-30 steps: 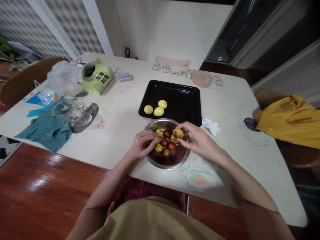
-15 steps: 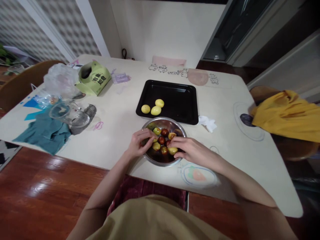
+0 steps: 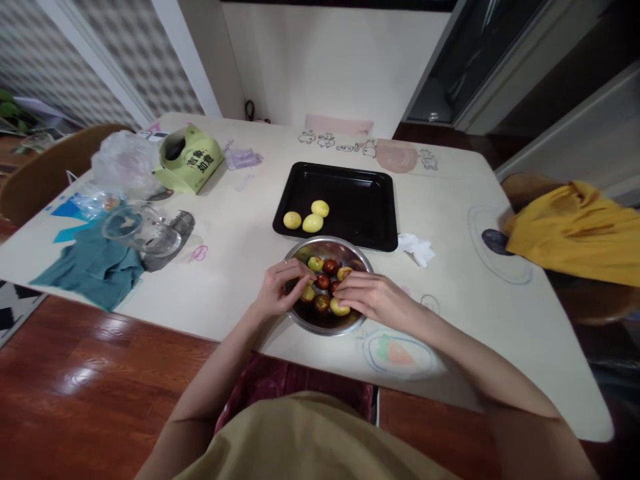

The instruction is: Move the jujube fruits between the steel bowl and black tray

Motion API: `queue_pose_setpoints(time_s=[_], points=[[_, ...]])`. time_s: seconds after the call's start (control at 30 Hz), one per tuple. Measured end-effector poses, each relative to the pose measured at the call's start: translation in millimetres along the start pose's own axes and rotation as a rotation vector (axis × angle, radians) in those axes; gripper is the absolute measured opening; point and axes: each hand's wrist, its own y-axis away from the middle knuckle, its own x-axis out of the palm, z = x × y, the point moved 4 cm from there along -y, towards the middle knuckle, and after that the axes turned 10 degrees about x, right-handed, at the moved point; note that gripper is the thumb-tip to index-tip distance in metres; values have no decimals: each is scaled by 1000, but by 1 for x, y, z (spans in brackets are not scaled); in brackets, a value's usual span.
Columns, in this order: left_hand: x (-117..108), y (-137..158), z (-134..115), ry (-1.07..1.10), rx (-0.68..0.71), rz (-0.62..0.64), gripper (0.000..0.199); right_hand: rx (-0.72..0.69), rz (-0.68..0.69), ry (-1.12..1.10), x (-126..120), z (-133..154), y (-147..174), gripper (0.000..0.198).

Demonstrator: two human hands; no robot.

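Curled fingers hide whatever the left hand (image 3: pixel 283 287) may pinch at the steel bowl (image 3: pixel 327 325), and though the right hand (image 3: pixel 375 297) touches a yellow fruit (image 3: pixel 340 307) inside it, whether either grasps cannot be told. Beyond, near the table's left end, stands a green box (image 3: pixel 196 165) (black characters, the lower line reading 如意).

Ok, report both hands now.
Left hand: fingers curled over the bowl; whether it holds anything can't be told.
Right hand: fingers at a yellow fruit; whether gripping it can't be told.
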Motion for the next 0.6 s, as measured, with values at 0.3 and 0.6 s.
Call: queue_pose_setpoints(time_s=[0.3,0.6], points=[[-1,-1,-1,-4,-8,-9,23,-77,-406,-106,16,-42,24,34],[-4,-1,2,-8,-87,-18,26,-83,-400,-70,34,-62,30,50]])
